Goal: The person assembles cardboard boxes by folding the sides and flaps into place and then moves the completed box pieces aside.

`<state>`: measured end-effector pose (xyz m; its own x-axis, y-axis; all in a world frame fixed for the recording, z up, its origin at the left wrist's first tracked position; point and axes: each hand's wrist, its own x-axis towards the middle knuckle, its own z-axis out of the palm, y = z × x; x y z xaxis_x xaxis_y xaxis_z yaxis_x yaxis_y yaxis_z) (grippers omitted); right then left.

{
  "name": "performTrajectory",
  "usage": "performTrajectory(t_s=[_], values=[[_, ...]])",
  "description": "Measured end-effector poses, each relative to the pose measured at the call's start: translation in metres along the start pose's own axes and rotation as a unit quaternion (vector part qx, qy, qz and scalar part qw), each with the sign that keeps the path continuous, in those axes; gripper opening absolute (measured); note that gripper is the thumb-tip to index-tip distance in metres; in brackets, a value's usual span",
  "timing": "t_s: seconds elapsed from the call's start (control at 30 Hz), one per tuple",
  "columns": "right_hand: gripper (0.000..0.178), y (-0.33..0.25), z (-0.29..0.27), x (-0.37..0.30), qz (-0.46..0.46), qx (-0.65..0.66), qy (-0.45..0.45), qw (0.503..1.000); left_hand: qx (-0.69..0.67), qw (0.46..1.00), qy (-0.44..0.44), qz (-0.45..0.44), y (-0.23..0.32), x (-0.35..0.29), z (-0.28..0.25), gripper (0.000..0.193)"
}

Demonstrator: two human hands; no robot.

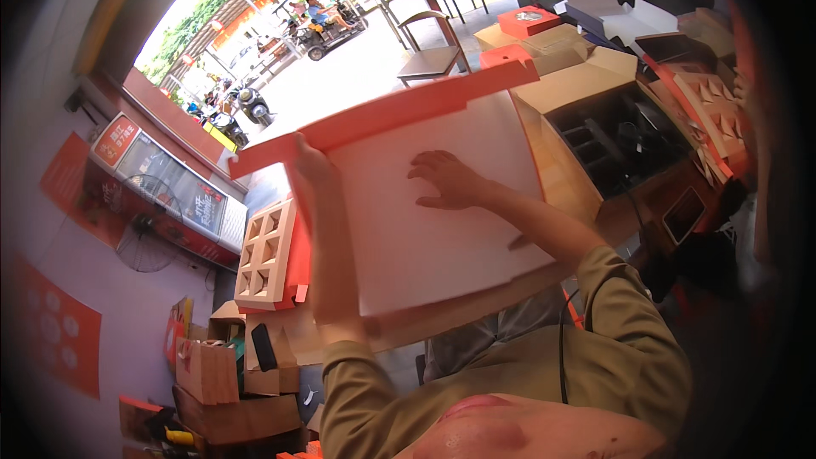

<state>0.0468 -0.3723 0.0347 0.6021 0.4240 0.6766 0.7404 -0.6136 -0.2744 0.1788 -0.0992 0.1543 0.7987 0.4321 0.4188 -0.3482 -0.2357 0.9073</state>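
A large cardboard box piece (442, 246), white inside with red edges, lies tilted before me, its long red flap (382, 115) raised along the far side. My left hand (313, 166) is wrapped round its left edge close to that flap. Over the white face hovers or rests my right hand (446, 180), fingers spread and nothing held; contact cannot be made out. To the left, a tan divider tray (263, 255) with several square cells sits by a red box piece (299, 263).
At the right, an open brown carton (625, 132) holds dark items, beside a red box with tan dividers (718, 119). A dark phone (264, 347) lies near the left table edge. Brown cartons (208, 370) are stacked lower left. Beyond stand a chair (432, 51) and a glass-door fridge (170, 187).
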Motion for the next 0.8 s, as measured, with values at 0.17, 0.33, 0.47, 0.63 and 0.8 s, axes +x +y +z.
performTrajectory(t_s=[0.17,0.33,0.47,0.63,0.8], values=[[0.064,-0.037,-0.043,-0.006,-0.021,-0.12,0.045,0.992,0.005,0.921,0.027,0.388,0.108,-0.042,-0.062,0.027],[0.079,-0.022,-0.043,-0.025,0.129,0.279,0.202,0.93,-0.142,0.967,-0.001,0.212,0.108,-0.139,-0.159,0.04],[0.073,-0.024,-0.07,-0.069,0.22,0.62,0.249,0.711,-0.305,0.951,-0.031,-0.036,-0.014,-0.194,-0.225,0.036],[0.067,-0.038,-0.071,-0.148,0.274,0.723,0.317,0.549,-0.125,0.972,-0.12,-0.158,-0.03,-0.284,-0.254,0.059],[0.062,-0.07,-0.06,-0.224,0.314,0.732,0.36,0.486,-0.08,0.965,-0.172,-0.179,-0.094,-0.275,-0.301,0.056]])
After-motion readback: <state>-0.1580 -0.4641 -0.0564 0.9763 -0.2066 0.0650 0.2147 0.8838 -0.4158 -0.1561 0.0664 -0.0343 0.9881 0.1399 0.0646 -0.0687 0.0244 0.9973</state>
